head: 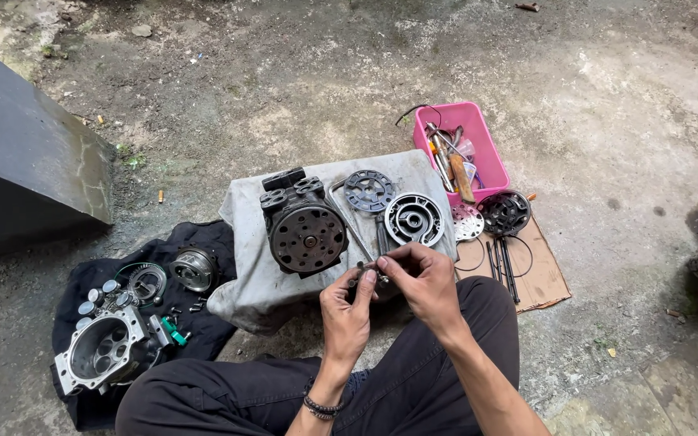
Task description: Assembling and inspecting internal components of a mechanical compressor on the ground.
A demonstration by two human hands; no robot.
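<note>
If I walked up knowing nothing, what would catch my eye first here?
Probably the two hands, left hand and right hand, meeting over the person's lap and pinching a small metal part between the fingertips. Just beyond them a big dark round machine body stands on a grey cloth. The bright pink basket of tools, further back on the right, stands out against the grey ground.

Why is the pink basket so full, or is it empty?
Not empty: the pink basket holds tools, their handles and metal shafts showing inside, beside the grey cloth.
</note>
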